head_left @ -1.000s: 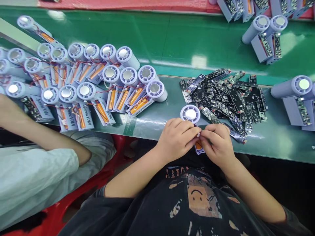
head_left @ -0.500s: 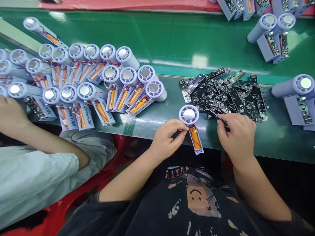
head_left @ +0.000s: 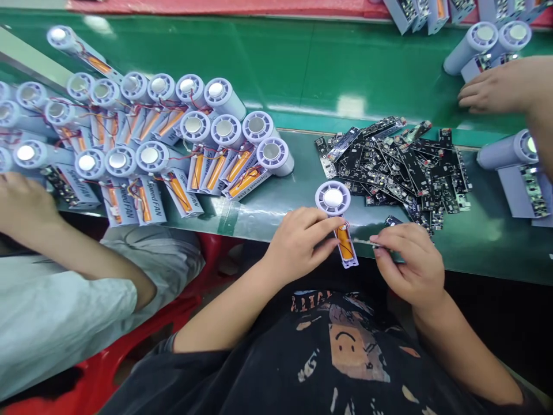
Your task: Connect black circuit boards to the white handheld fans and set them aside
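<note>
A lilac fan unit (head_left: 332,198) with a silver disc lies at the table's front edge, its handle towards me, with an orange battery (head_left: 344,242) and thin wires showing inside. My left hand (head_left: 302,239) is at the top of that handle, thumb and fingers pinched at the wires; what exactly they grip is too small to tell. In my right hand (head_left: 412,259) a thin circuit board (head_left: 365,242) is pinched, its end pointing left over the handle. Beyond my right hand is a pile of black circuit boards (head_left: 401,167).
Rows of lilac fans (head_left: 224,129) with exposed batteries stand at the left. A person's arm (head_left: 116,259) rests beside them. Another person's hand (head_left: 496,86) reaches in at the upper right, near fans fitted with boards (head_left: 505,155).
My right hand has drawn a board from the pile towards the fan. My left fingers have shifted right over the handle's top. Another person's hand has come in at the upper right.
</note>
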`<state>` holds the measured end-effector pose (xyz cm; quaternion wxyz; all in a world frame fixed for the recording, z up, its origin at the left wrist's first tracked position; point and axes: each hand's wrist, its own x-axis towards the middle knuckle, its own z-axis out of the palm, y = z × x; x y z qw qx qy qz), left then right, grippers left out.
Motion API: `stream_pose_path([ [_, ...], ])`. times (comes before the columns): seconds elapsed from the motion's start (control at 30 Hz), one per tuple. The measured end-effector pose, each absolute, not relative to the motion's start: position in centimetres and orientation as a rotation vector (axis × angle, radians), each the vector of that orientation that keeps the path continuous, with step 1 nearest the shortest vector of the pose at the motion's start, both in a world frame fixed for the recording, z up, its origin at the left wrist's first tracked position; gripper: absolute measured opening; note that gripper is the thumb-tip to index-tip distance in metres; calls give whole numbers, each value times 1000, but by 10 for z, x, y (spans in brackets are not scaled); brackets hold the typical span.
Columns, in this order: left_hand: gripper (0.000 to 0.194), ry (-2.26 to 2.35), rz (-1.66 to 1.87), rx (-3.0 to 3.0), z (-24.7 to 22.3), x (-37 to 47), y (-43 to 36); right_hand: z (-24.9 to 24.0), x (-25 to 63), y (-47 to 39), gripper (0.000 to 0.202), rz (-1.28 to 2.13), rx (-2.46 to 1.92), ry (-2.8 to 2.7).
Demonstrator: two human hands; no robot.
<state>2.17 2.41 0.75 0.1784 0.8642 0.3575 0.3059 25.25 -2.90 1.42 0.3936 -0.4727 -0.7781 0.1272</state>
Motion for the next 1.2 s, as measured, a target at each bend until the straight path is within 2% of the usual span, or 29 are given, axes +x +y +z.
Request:
stream_pose_path([
  [0.3,18,948,827,2120,21,28,55,20,234,-19,16,633,-1103,-2244],
  [0.67,14,1005,858,1784,22,27,60,18,228,-20,18,694,-1035,-2464],
  [0.9,14,1005,806,1974,24,15,70,21,228,-23,18,658,-1085,-2468],
  [1.07,21,1032,777,2169,20,11,66,22,227,-25,18,676,-1124,-2448],
  [1.2,27,1052,1024,2230,18,-2,50,26,229,-28,19,702,-1145,-2315],
])
